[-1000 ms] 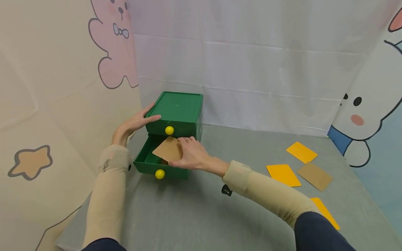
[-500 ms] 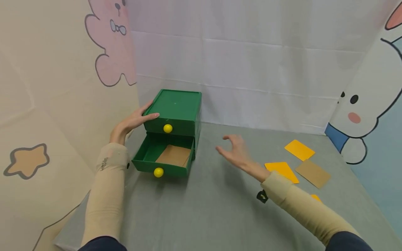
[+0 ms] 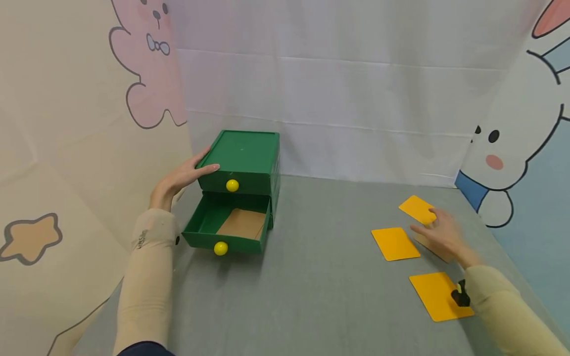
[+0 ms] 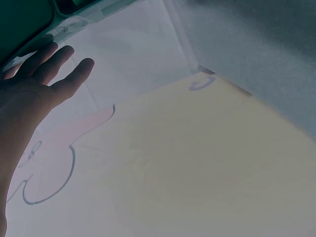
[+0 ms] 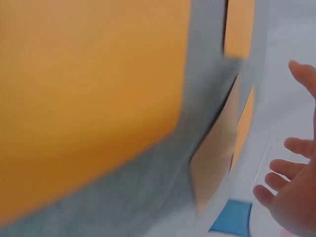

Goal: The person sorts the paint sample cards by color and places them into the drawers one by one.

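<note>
A green two-drawer box (image 3: 244,151) stands at the left in the head view, its lower drawer (image 3: 196,240) pulled out. Inside that drawer lies a brown card (image 3: 244,221). My left hand (image 3: 179,179) rests on the box's upper left edge, thumb on top; the left wrist view shows its fingers (image 4: 74,81) extended along the side. On the right, my right hand (image 3: 445,235) hovers over another brown card (image 3: 431,248), partly hiding it. Its fingers are spread and hold nothing, as the right wrist view (image 5: 296,190) also shows.
Yellow-orange cards lie around the right hand: one behind (image 3: 414,206), one to the left (image 3: 395,244), one nearer (image 3: 436,296) under the right wrist. Printed cloth walls (image 3: 338,118) enclose the grey tabletop (image 3: 320,257) at back and sides.
My right hand has let go of a brown card in the lower drawer and moved right to the cards on the table. The left hand stays on the box.
</note>
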Tool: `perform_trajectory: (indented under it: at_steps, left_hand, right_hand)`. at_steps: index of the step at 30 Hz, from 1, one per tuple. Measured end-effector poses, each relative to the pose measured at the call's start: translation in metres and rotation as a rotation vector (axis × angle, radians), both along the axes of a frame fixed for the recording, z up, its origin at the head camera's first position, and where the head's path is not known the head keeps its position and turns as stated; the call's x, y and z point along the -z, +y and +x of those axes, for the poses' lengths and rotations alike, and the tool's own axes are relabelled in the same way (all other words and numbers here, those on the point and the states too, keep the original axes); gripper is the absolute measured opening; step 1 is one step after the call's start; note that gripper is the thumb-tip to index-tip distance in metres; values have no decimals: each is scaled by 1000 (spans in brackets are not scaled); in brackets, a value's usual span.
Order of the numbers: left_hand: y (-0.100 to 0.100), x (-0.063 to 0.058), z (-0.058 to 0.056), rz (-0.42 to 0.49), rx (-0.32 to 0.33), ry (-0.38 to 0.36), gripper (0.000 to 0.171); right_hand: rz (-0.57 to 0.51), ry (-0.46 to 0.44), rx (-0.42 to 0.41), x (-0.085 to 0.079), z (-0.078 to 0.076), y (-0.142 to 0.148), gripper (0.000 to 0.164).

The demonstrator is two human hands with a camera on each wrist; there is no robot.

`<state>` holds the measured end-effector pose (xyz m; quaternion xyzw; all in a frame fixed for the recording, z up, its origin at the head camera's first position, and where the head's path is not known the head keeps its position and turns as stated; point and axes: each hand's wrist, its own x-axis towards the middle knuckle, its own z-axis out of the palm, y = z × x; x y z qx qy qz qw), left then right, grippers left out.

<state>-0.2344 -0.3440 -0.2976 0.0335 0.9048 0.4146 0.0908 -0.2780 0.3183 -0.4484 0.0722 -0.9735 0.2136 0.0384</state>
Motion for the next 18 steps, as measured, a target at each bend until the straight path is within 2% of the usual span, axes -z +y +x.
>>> perform_trajectory:
  at_steps: [2,6,13,18]
  left_hand:
    - [3,-4,4,-4,0,-5,83]
    - [2,-4,5,-4,-3,-8,83]
    - [2,-4,4,-7,-9,-5,82]
    - [2,-2,4,-1,-10,-9,83]
  right_hand:
    - [59,-40,5,0,2,15,100]
    - [152,-114,-20,-2,5,32,108]
    - [134,-256,-65,5,5,46,109]
    - [151,-267,-25,8,7,46,107]
